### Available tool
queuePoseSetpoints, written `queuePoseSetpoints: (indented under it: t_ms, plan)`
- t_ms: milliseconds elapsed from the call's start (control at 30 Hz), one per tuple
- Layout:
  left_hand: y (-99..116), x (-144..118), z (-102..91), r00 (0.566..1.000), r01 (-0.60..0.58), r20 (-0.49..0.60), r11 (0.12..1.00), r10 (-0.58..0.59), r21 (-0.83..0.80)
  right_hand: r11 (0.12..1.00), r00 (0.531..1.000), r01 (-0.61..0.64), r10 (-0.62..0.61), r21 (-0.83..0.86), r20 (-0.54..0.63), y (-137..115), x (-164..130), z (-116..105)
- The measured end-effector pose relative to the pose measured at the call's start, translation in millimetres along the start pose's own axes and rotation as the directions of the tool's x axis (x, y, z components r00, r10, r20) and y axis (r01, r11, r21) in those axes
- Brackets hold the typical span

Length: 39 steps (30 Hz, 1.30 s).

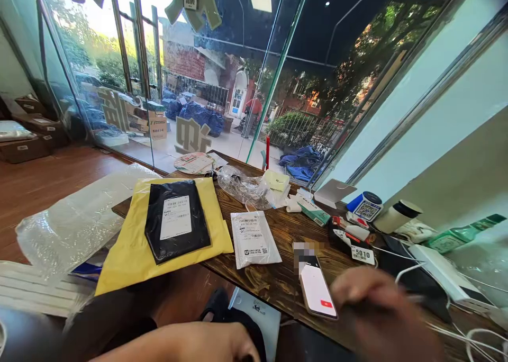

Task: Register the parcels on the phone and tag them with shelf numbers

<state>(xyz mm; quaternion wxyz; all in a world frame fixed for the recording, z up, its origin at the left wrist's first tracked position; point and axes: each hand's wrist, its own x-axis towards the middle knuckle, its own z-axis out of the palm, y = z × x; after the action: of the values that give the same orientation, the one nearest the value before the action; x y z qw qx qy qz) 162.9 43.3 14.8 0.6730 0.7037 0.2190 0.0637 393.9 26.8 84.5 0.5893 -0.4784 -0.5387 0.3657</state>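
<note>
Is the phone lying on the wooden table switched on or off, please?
On: the phone lies face up with its screen lit white, a red button near the bottom, beside the blurred right hand.

A black plastic parcel point(177, 220) lies on a yellow padded envelope point(130, 256); at its three o'clock, a white pouch point(254, 238), then a white-screened phone point(317, 290).

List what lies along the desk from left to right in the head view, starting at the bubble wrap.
Bubble wrap → yellow mailer with a black parcel on it → white pouch → phone → blurred right hand → white cup → green pack.
</note>
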Motion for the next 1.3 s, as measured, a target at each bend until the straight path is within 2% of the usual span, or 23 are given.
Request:
queuePoseSetpoints:
  t_ms: [33, 67, 100, 133, 167, 200, 267, 367, 533, 700, 967, 1300]
  plan:
    - [-1, -2, -6.8, 0.992, -0.003, -0.124, 0.994, 0.016, 0.108, 0.999, 0.994, 0.030, -0.027, 0.025, -0.103, 0, 15, -2]
    - [-4, 0, -13.4, 0.957, 0.009, -0.282, 0.966, 0.066, 0.257, 0.999, 0.984, 0.036, -0.029, 0.034, -0.178, 3, 30, 1]
    - [-9, 7, -19.7, 0.882, 0.039, -0.442, 0.908, 0.165, 0.418, 1.000, 0.979, 0.012, -0.008, 0.022, -0.205, 10, 44, 8]
    - [-17, 18, -25.4, 0.785, 0.081, -0.539, 0.813, 0.304, 0.577, 0.994, 0.978, -0.105, 0.099, -0.020, -0.184, 21, 56, 20]
    - [-25, 31, -30.3, 0.715, 0.125, -0.553, 0.700, 0.428, 0.703, 0.981, 0.979, -0.182, 0.175, -0.066, -0.105, 35, 65, 35]
    - [-35, 45, -34.1, 0.685, 0.137, -0.518, 0.607, 0.513, 0.783, 0.973, 0.978, -0.210, 0.207, -0.093, -0.036, 51, 71, 51]
    - [-51, 69, -38.6, 0.642, 0.166, -0.478, 0.500, 0.599, 0.850, 0.973, 0.982, -0.187, 0.183, -0.133, -0.041, 85, 77, 79]
    - [-63, 85, -39.0, 0.597, 0.194, -0.478, 0.462, 0.645, 0.866, 0.973, 0.992, -0.126, 0.123, -0.195, -0.030, 120, 76, 97]
    - [-63, 80, -35.9, 0.506, 0.139, -0.515, 0.524, 0.692, 0.840, 0.956, 0.998, -0.018, -0.002, -0.293, -0.068, 134, 71, 91]
    - [-66, 81, -35.9, 0.487, 0.101, -0.526, 0.554, 0.697, 0.827, 0.929, 0.996, 0.041, -0.066, -0.367, -0.058, 138, 70, 91]
    - [-68, 83, -35.1, 0.440, 0.078, -0.527, 0.554, 0.727, 0.829, 0.920, 0.995, 0.058, -0.085, -0.387, -0.051, 138, 69, 92]
    - [-67, 82, -34.7, 0.467, 0.081, -0.534, 0.567, 0.705, 0.819, 0.913, 0.991, 0.072, -0.110, -0.401, -0.073, 138, 69, 92]
